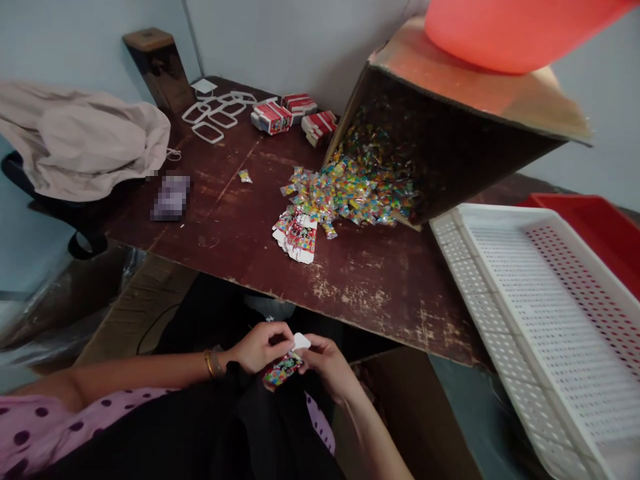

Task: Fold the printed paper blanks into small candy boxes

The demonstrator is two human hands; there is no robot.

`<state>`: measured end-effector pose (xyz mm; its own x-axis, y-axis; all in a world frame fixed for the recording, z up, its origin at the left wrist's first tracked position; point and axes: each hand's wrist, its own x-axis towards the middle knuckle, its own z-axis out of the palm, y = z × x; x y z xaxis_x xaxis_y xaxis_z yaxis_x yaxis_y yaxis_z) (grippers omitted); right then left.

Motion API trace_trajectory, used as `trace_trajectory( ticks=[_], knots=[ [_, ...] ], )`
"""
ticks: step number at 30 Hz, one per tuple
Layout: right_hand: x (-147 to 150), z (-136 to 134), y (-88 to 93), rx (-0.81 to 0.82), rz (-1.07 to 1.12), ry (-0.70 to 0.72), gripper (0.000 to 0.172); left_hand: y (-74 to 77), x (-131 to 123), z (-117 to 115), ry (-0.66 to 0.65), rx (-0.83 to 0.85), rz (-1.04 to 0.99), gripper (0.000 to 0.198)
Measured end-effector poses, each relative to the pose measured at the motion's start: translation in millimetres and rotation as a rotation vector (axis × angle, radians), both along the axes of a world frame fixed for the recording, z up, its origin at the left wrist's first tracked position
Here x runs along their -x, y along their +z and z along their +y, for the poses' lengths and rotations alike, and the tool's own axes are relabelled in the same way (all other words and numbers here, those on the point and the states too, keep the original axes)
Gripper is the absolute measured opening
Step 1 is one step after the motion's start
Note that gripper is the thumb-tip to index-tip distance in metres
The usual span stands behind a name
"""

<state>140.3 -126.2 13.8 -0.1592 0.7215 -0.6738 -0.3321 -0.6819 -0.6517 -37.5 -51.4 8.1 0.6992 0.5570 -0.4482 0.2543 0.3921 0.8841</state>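
Observation:
Over my lap, both hands hold one small printed candy box point(283, 372) with a white flap point(301, 342) standing up at its end. My left hand point(263, 347) grips it near the flap, with fingers bent. From the other side, my right hand point(325, 363) pinches the box and flap between thumb and fingers. Ahead on the table, a fanned stack of flat candy boxes point(300, 237) lies beside a heap of wrapped candies point(345, 190). These candies spill out of a cardboard box point(480, 107) lying on its side. One loose wrapped candy point(245, 176) sits farther left.
White plastic basket point(530, 313) stands at the right, over a red tray point(595, 220). A red basin point(510, 33) rests on the cardboard box. Bundled red cartons point(273, 117) and white frames point(215, 117) lie at the back of the brown table point(240, 240). A beige cloth point(95, 140) hangs left.

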Motion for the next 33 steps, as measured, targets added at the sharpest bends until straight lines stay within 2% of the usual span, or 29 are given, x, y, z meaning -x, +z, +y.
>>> trace_trajectory(
  ticks=[2,4,6,8,11,13,16,18,20,21,23,26,28,30,31,32,33],
  knots=[
    [4.8,1.1,1.5,-0.185,-0.232,0.042,0.020,-4.8,-1.0,-3.4,0.118,0.268,0.019,0.023],
    [8.8,1.1,2.3,-0.312,-0.373,0.073,0.027,-9.3,-2.3,-6.3,0.135,0.519,0.022,0.033],
    [11.3,0.8,0.1,-0.316,-0.386,0.092,0.033,-12.7,-3.0,-8.3,0.123,0.661,0.003,0.028],
    [12.1,0.3,-4.7,-0.251,-0.365,0.093,0.031,-14.7,-2.3,-8.9,0.107,0.756,-0.048,0.023],
    [12.5,-1.9,-8.7,-0.230,-0.401,0.087,0.027,-14.5,2.0,-5.9,0.035,0.879,-0.098,0.031],
    [13.2,-4.5,-4.3,-0.330,-0.445,0.143,0.024,-12.8,6.2,-2.5,-0.036,0.833,-0.114,0.042],
    [10.2,-2.5,7.2,-0.504,-0.485,0.342,0.024,-11.5,10.9,1.0,-0.135,0.638,-0.095,0.055],
    [-2.5,11.2,8.3,-0.586,-0.495,0.499,0.024,-13.8,11.5,2.7,-0.137,0.551,-0.068,0.054],
    [-30.3,40.8,-0.2,-0.670,-0.634,0.557,0.023,-19.1,11.2,7.2,-0.102,0.495,-0.047,0.044],
    [-49.9,61.9,-7.1,-0.704,-0.764,0.523,0.024,-22.3,11.5,11.6,-0.104,0.467,-0.036,0.037],
    [-95.5,113.4,-22.1,-0.715,-1.105,0.320,0.034,-27.7,14.8,24.9,-0.179,0.398,-0.023,0.029],
    [-152.6,192.8,-40.0,-0.672,-1.356,0.098,0.056,-30.4,28.2,51.1,-0.400,0.300,-0.007,0.038],
    [-165.3,230.4,-48.9,-0.677,-1.434,0.044,0.062,-29.2,39.9,66.4,-0.595,0.293,0.023,0.047],
    [-155.5,246.9,-56.8,-0.727,-1.463,0.062,0.059,-27.4,48.9,76.9,-0.726,0.296,0.049,0.044],
    [-144.7,245.9,-60.6,-0.762,-1.465,0.090,0.055,-26.5,51.4,80.4,-0.709,0.282,0.054,0.037],
    [-131.9,238.3,-64.2,-0.796,-1.459,0.125,0.051,-25.5,52.2,83.1,-0.619,0.249,0.053,0.030],
    [-118.7,224.3,-67.5,-0.825,-1.448,0.163,0.047,-24.4,51.3,85.3,-0.467,0.208,0.049,0.026]
  ],
)
